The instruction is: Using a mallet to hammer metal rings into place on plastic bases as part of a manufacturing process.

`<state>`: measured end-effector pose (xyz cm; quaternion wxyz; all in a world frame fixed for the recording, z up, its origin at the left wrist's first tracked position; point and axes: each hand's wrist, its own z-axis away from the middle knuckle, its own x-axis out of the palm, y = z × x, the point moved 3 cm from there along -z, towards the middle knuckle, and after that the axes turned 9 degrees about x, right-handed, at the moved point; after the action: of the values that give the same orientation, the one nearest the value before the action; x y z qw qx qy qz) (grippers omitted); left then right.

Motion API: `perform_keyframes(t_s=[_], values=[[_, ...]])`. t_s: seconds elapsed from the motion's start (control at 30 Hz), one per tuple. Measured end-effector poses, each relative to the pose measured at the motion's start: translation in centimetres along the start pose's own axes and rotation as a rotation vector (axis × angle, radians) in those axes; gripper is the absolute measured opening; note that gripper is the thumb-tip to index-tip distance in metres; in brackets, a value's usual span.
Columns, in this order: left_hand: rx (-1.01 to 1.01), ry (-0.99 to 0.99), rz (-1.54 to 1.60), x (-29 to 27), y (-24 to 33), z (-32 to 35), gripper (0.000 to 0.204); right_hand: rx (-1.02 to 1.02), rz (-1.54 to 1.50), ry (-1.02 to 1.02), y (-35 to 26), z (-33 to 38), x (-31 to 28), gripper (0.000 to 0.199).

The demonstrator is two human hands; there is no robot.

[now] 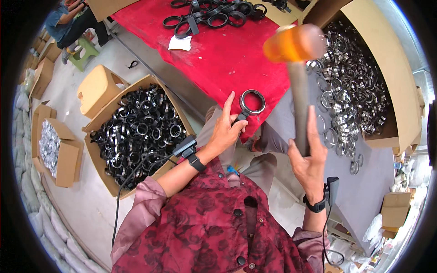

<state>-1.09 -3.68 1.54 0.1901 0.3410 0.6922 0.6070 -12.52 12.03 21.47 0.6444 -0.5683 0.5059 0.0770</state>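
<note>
Your left hand grips 1 black ring-headed part over the red surface; your right hand has its fingers around a raised, orange-headed mallet.

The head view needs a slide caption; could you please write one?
Left hand holding a black ring at the edge of a red cloth, right hand holding a raised mallet.

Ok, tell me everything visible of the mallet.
The mallet has an orange, glossy cylindrical head, paler at its right end and blurred, on a straight grey-brown handle that looks wooden. The right hand holds the near end; the head is at the far end, seemingly touching nothing, overlapping the red cloth in view.
</note>
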Motion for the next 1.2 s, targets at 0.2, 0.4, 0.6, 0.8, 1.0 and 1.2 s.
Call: perform_keyframes(t_s=[0.2, 0.4, 0.6, 0.8, 1.0, 1.2], values=[[0.006, -0.014, 0.030, 0.4, 0.3, -0.2, 0.092, -0.042, 0.101, -0.138, 2.5, 2.4, 3.4, 0.078], [0.062, 0.064, 0.041, -0.1, -0.6, 0.0, 0.093, -0.074, 0.089, 0.037, -0.4, 1.6, -0.1, 0.080], [0.047, 0.037, -0.024, 0.5, -0.3, -0.4, 0.093, 0.037, 0.144, -0.054, 4.8, 3.6, 1.7, 0.085], [0.046, 0.098, 0.019, 0.0, -0.4, 0.3, 0.091, 0.023, 0.093, 0.265, 1.3, 3.2, -2.0, 0.086], [0.060, 0.104, -0.039, 0.9, -0.5, 0.2, 0.087, 0.202, 0.119, -0.119, 5.9, 8.0, 2.9, 0.086], [0.051, 0.111, 0.005, 0.6, -0.5, 0.5, 0.085, 0.178, 0.049, 0.164, 4.6, 8.7, 0.9, 0.086]])
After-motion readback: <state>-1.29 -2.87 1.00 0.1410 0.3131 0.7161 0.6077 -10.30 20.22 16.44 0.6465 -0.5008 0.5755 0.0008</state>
